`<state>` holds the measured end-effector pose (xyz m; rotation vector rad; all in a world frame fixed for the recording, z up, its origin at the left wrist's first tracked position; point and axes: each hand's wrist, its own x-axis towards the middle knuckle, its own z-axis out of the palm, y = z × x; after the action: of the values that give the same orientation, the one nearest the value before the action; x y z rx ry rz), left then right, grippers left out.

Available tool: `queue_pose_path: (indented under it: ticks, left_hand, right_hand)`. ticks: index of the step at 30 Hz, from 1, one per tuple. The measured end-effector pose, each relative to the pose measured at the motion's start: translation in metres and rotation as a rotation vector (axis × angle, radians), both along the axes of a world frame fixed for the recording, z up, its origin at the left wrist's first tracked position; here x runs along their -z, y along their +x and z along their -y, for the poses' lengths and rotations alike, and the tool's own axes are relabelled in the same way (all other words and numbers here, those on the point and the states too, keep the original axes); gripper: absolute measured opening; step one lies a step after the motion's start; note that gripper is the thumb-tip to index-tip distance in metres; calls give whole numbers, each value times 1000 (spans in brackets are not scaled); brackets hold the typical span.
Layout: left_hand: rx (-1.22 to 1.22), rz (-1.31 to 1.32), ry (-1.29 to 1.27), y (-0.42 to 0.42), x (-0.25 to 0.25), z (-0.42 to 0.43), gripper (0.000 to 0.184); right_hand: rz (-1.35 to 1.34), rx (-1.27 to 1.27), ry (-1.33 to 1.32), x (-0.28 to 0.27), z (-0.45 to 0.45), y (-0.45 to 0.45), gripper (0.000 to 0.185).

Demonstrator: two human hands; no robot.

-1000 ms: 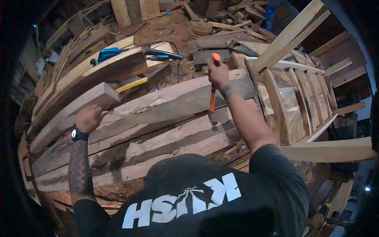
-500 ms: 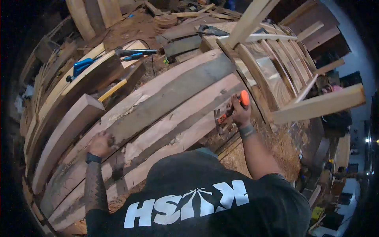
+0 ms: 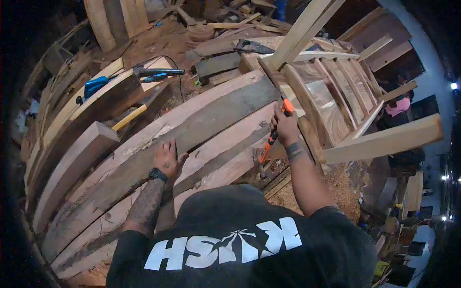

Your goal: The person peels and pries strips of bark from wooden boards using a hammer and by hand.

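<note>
Hammer [image 3: 267,147], partly hidden in right hand [image 3: 285,127]

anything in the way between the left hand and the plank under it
Nothing visible: the left hand appears to rest directly on the plank. The hammer is off to the side, in the right hand.

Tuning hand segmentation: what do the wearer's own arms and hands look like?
Black short fabric sleeves, both sides. Left hand: bare, marks on its back, round black wristwatch, patterned tattooed forearm. Right hand: bare; dark bands across the wrist, tattoo or wristband unclear.
</note>
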<state>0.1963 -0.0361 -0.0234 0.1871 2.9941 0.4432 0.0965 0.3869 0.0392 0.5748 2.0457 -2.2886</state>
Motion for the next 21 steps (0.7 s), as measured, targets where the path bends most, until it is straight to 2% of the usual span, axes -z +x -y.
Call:
queue_pose_path:
  ticks: [1,4,7,9,10,11,13,15,17,20,21]
  left_hand:
    - [-10,25,15,-4,0,-2,77]
    - [134,-91,-159,-22,75,31,70]
    - [138,-7,-189,-24,42,24,68]
    - [138,-61,-211,-24,52,29,68]
    - [142,-86,-222,-22,56,30,68]
    - [133,-5,-227,-24,49,30,67]
    - [123,152,-230,-34,15,27,67]
    - [180,122,-360,-38,9,23,60]
    - [246,14,-413,-32,32,33,56]
    - [212,162,-355,-39,32,35,47]
    - [232,201,-340,-46,19,35,46]
  right_hand:
    - [19,-15,0,-5,4,-8,36]
    - [69,-133,20,-4,7,-46,35]
    - [176,-279,145,-1,18,-98,34]
    - [-66,-372,610,39,28,-163,43]
    - [-186,-384,835,35,44,-193,55]
    - [-49,-435,557,34,58,-238,58]
    - [-51,-472,563,67,85,-296,58]
    - [-98,-511,542,79,104,-323,53]
    - [-224,-544,459,54,103,-294,41]
    - [-347,-458,319,9,56,-217,34]
    - [-383,-487,199,5,30,-172,30]
